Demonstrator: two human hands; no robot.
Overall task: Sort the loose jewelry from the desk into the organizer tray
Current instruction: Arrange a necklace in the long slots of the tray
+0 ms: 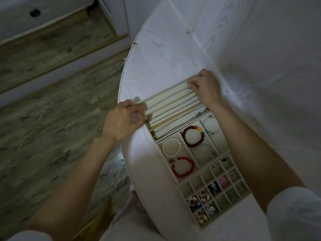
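A white wood-grain counter (173,49) stood over a worn plank floor, with the organizer tray (224,208) lying near its rounded edge. A thin chain necklace (171,96) lay stretched along one of the tray's long far slots, its long axis running from near-left to far-right. The left hand (121,119) pinched one end and the right hand (205,86) the other, both closed on the chain and equally near.
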